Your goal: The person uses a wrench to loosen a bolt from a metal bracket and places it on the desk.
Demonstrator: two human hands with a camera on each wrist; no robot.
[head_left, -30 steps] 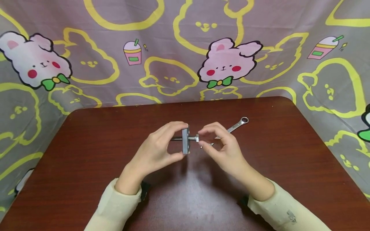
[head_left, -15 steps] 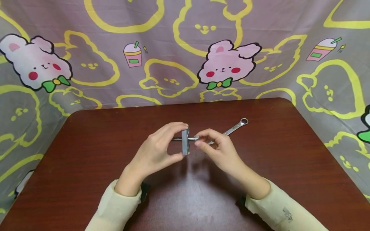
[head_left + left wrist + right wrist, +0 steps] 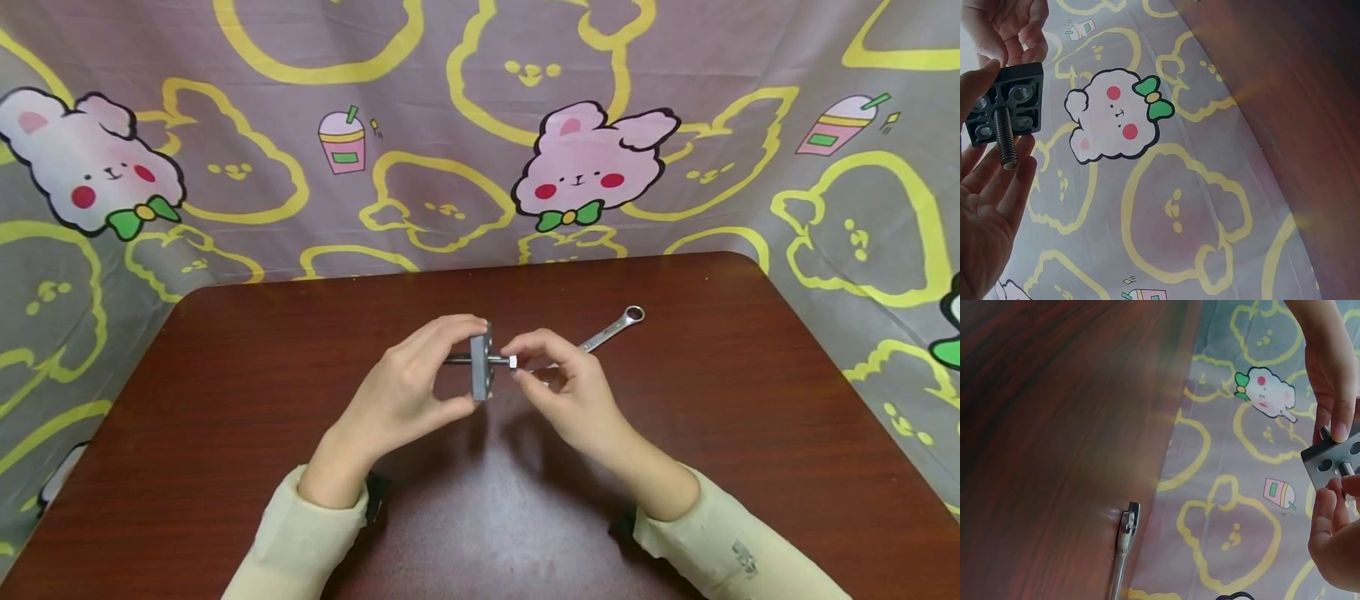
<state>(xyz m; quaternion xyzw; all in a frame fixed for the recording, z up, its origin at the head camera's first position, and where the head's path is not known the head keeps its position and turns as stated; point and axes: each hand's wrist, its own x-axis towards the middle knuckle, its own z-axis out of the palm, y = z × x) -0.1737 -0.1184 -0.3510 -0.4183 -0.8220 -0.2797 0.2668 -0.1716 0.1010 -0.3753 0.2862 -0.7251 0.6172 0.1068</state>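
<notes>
My left hand [image 3: 397, 387] grips a small grey square plate [image 3: 480, 368] by its upper and lower edges, thumb below and fingers above, holding it upright over the table. A metal bolt runs through the plate's middle. Its threaded shank [image 3: 1005, 140] sticks out of the ribbed face in the left wrist view. On the other side is its hex head [image 3: 513, 362], pinched between the thumb and index finger of my right hand [image 3: 581, 387]. Holes [image 3: 1325, 465] near the plate's corners show in the right wrist view.
A metal wrench [image 3: 613, 330] lies on the dark red-brown table [image 3: 262, 358] behind my right hand, its ring end pointing to the back right. A cartoon-patterned cloth [image 3: 435, 108] hangs around the table's back and sides.
My right hand's fingers close in on the bolt head, then shift around it, with the index finger now higher and the thumb lower. The left hand and plate stay nearly still.
</notes>
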